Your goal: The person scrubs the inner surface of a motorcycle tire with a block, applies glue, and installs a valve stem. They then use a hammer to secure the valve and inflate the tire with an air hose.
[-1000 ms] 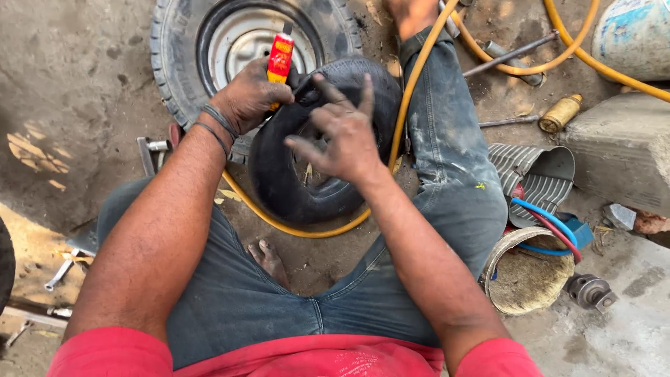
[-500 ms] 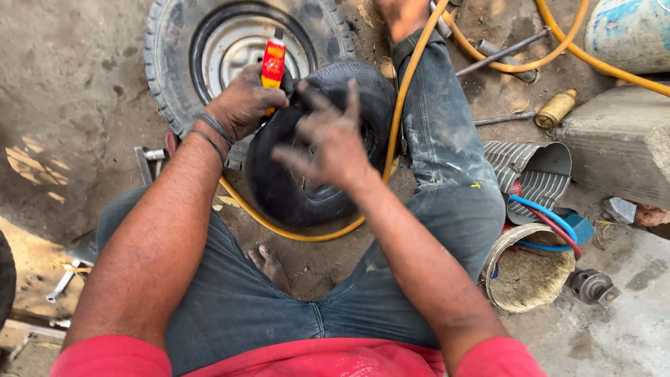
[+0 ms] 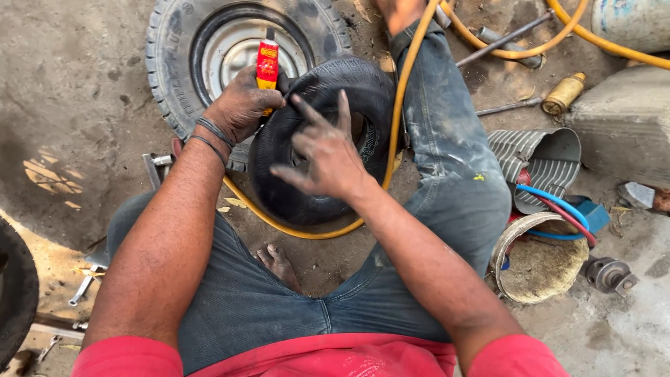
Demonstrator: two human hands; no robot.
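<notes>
The wheel and tyre (image 3: 174, 63) lie flat on the ground beyond the black inner tube (image 3: 307, 181), which rests between the knees, leaning on the right leg. The right hand (image 3: 328, 157), fingers spread and holding nothing, rests on the tube; keep strokes within its black face. The left hand (image 3: 241, 105) is closed around the red tube of adhesive (image 3: 266, 63), upright at the rim. A yellow hose (image 3: 398, 119) bounds the right; open ground lies left.

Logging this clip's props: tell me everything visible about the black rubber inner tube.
The black rubber inner tube is a dusty, matte ring, inflated and rounded, propped up on the dirt ground against the grey-rimmed tyre. The left hand grips its top edge together with a red tube; the right hand presses spread fingers on its face.
</notes>
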